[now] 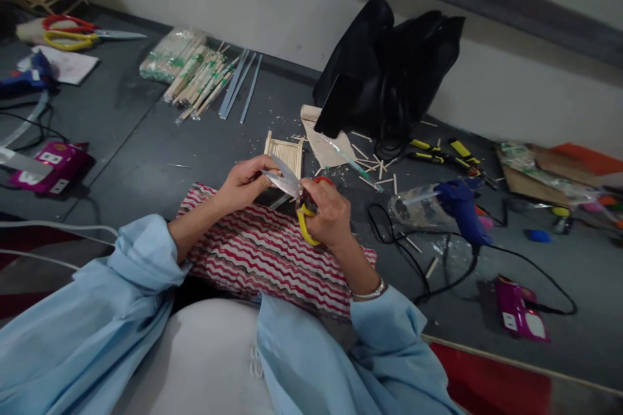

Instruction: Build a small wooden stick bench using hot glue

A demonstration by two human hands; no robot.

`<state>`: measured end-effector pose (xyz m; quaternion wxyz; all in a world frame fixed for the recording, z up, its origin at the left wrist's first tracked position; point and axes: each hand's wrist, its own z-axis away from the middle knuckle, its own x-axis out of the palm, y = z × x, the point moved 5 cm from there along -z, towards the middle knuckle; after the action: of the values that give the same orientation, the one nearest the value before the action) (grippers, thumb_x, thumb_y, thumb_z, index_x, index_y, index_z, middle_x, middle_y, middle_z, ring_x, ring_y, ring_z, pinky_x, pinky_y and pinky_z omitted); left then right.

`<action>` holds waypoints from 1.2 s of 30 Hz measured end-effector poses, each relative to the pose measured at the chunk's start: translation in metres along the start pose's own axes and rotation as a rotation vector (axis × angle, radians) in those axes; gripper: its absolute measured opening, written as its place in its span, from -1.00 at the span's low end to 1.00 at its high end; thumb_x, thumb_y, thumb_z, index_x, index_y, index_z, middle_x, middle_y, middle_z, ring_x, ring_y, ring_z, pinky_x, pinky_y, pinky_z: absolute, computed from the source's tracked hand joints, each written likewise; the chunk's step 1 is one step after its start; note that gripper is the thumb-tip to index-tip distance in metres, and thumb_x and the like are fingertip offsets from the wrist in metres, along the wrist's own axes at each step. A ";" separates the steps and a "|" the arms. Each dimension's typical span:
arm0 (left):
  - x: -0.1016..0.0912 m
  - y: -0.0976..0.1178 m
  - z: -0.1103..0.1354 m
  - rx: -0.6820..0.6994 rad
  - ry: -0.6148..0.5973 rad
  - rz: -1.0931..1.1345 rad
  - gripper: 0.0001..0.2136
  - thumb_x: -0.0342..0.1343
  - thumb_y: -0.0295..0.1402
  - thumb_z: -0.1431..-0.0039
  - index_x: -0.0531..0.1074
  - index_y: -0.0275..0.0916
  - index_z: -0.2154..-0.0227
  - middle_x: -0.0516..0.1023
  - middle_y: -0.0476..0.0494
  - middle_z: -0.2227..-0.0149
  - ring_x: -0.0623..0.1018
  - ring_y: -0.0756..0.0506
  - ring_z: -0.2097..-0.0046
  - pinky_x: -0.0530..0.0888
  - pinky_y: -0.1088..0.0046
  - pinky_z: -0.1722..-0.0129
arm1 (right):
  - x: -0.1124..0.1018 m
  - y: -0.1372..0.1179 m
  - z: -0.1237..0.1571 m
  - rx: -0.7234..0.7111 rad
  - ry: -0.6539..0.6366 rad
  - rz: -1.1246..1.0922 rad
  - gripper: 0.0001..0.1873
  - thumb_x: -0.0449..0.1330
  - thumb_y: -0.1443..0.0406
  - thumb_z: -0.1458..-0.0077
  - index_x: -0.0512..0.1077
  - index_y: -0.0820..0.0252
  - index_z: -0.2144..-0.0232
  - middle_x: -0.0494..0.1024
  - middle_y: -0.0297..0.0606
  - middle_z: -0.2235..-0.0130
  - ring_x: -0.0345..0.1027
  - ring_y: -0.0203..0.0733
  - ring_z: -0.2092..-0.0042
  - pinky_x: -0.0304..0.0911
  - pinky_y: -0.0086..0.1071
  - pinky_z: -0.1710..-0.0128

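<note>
My right hand [329, 213] is closed round the yellow and red handles of a pair of scissors [300, 207], whose blades point up and to the left. My left hand [243, 181] pinches something thin at the blades; I cannot make out what it is. Both hands hover over a red and white striped cloth [263, 256] on the grey floor. Just beyond the hands lies a small frame of wooden sticks [286, 150].
A blue glue gun [460, 206] with a black cord lies to the right, near a magenta power strip [520, 311]. A black bag [389, 68] stands against the wall. Packs of chopsticks [195, 71], second scissors [68, 32] and another power strip [53, 165] are at left.
</note>
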<state>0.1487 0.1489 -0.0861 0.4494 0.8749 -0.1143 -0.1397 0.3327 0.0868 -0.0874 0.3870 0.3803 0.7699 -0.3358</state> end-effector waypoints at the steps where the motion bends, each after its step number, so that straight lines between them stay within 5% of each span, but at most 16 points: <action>1: 0.000 0.001 0.000 0.012 -0.007 0.012 -0.74 0.12 -0.15 -0.32 0.48 -0.25 0.33 0.56 -0.05 0.39 0.51 0.02 0.37 0.42 0.54 0.33 | 0.000 0.000 0.000 0.002 -0.002 0.008 -0.55 0.16 0.29 -0.10 0.44 0.15 -0.07 0.47 -0.20 0.31 0.37 -0.09 0.25 0.31 -0.30 0.26; 26: 0.001 0.000 -0.001 0.067 -0.046 -0.044 -0.70 0.10 -0.12 -0.33 0.50 -0.24 0.39 0.58 -0.08 0.42 0.51 -0.01 0.35 0.39 0.46 0.28 | 0.001 0.001 -0.003 0.003 -0.056 0.004 -0.51 0.17 0.29 -0.06 0.45 0.13 -0.08 0.48 -0.21 0.29 0.37 -0.10 0.27 0.30 -0.32 0.30; 32: 0.003 -0.013 0.003 -0.086 -0.059 -0.079 -0.64 0.08 -0.08 -0.33 0.46 -0.26 0.43 0.44 -0.02 0.48 0.41 0.02 0.41 0.34 0.51 0.36 | 0.004 0.004 0.000 0.044 -0.008 -0.006 -0.57 0.15 0.32 -0.11 0.47 0.13 -0.05 0.54 -0.22 0.32 0.42 -0.13 0.30 0.36 -0.33 0.27; 36: 0.003 -0.012 -0.002 -0.088 -0.032 0.044 -0.70 0.07 -0.09 -0.35 0.48 -0.24 0.26 0.47 -0.06 0.36 0.45 0.00 0.32 0.40 0.48 0.26 | 0.000 0.015 0.002 0.149 0.181 -0.089 -0.63 0.15 0.27 -0.18 0.46 0.15 -0.04 0.61 -0.17 0.24 0.48 -0.13 0.28 0.42 -0.29 0.22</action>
<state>0.1532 0.1561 -0.0949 0.4886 0.8492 -0.1344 -0.1488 0.3459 0.0927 -0.0913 0.2714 0.4022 0.7908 -0.3731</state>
